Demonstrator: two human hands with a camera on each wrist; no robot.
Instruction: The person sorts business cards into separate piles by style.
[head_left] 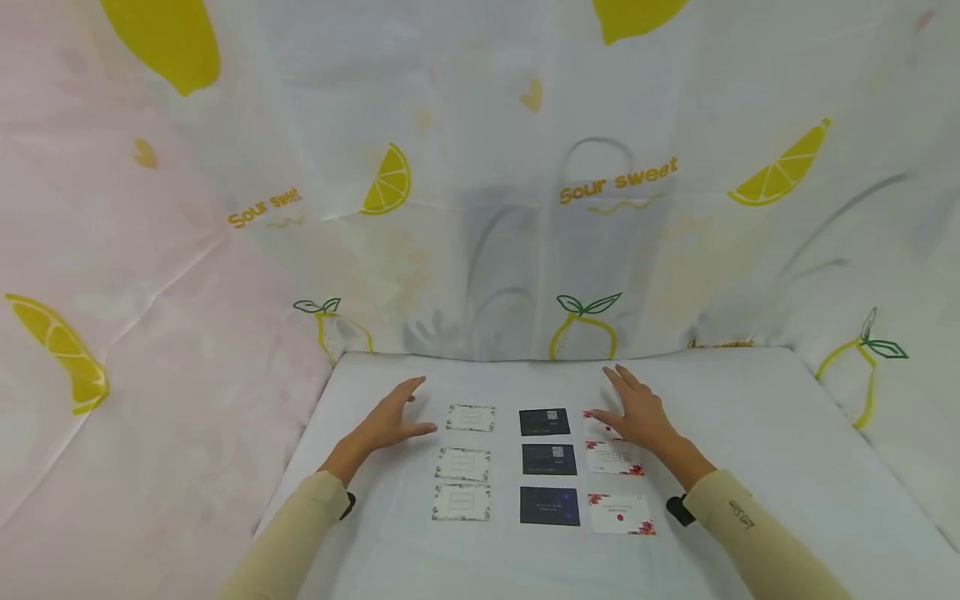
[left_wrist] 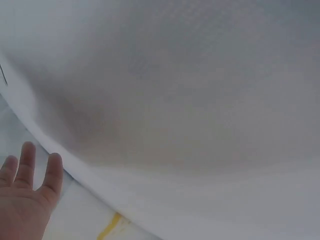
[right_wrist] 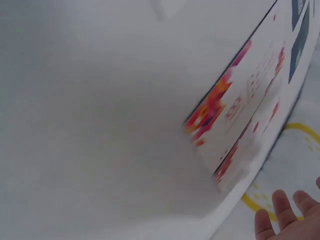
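Observation:
Cards lie on the white table in three columns of three. At the left are white cards with leafy green borders, in the middle dark cards, at the right white cards with red floral corners. My left hand, fingers spread and holding nothing, is just left of the far leafy card. My right hand, also spread and holding nothing, overlaps the far red-cornered card and partly hides it. In the right wrist view, red-cornered cards lie beyond the extended fingers.
The white table ends at the back against a hanging curtain printed with lemons and "Sour sweet". More lemon-printed cloth hangs along the left side. Each wrist wears a dark band, and the sleeves are beige.

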